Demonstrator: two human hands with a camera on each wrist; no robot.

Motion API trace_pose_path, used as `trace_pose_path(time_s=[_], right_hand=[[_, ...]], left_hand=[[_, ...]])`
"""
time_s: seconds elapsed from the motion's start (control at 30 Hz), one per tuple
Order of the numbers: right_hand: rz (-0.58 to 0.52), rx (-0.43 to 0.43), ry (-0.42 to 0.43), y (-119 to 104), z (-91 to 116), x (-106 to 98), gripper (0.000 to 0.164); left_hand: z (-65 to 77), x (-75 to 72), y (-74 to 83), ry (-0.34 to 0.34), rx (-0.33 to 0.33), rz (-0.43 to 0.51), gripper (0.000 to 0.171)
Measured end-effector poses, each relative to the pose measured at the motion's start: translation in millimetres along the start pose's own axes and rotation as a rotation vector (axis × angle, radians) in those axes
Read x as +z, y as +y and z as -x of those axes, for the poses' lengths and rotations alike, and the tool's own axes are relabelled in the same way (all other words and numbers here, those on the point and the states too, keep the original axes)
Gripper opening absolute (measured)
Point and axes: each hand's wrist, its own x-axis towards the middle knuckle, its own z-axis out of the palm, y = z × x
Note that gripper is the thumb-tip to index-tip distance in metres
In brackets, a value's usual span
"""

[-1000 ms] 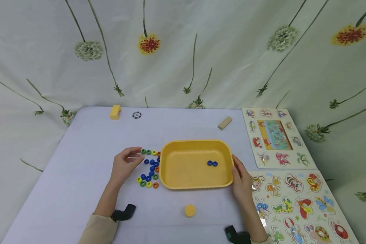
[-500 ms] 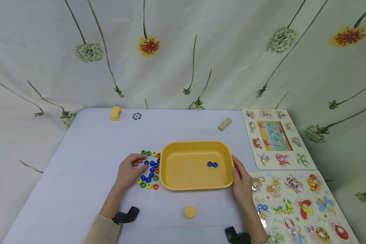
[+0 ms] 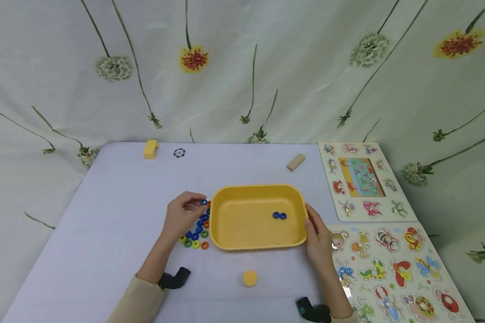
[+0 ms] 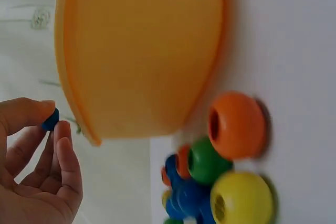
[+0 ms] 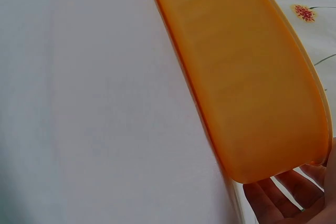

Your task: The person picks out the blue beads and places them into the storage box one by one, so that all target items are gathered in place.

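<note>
My left hand (image 3: 183, 216) pinches a blue bead (image 4: 51, 120) between thumb and fingertips, just off the left rim of a yellow tray (image 3: 242, 244). In the left wrist view that bead is raised beside the tray's upper edge. Below the hand lie loose beads, among them an orange bead (image 4: 239, 125), a yellow bead (image 4: 242, 199) and a green bead (image 4: 207, 161). Two blue beads (image 3: 279, 216) sit together inside the tray, toward its right. My right hand (image 3: 319, 240) holds the tray's right end, its fingers (image 5: 265, 200) against the outer wall below the rim.
Puzzle boards with sea animals (image 3: 361, 181) and insects (image 3: 388, 269) lie at the right. A yellow disc (image 3: 250, 278) is in front of the tray. Farther back are a yellow block (image 3: 150, 150), a patterned chip (image 3: 179, 153) and a wooden block (image 3: 296, 162).
My left hand first moved down to the blue beads, took one, then rose with it toward the tray's left rim. The right hand stays at the tray's right end.
</note>
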Motion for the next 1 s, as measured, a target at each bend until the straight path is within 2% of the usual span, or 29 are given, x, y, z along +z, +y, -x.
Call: trace_pose_path(time_s=[0.17,0.33,0.5,0.63,0.87,1.0], right_hand=[[0.008,-0.006,-0.006,0,-1,1,0.036],[0.008,-0.009,-0.009,-1,-1,2,0.036],[0.012,0.003,-0.014,-2,0,2,0.036],[0.022,0.013,-0.005,-3,0,1,0.036],[0.022,0.019,-0.006,-4,1,0,0.036],[0.033,0.030,-0.009,-4,2,-1,0.035]], left_hand=[[-13.7,29.8,37.2,-0.147,0.061,0.100,0.022],[-22.6,70.5,55.2,-0.282,0.079,0.074,0.016],[-33.0,104.1,57.8,-0.408,0.055,0.078,0.017],[-41.0,121.9,54.8,-0.477,0.042,0.037,0.016],[-45.8,137.2,53.0,-0.510,0.053,-0.026,0.017],[-44.3,141.5,53.3,-0.517,0.084,-0.049,0.016]])
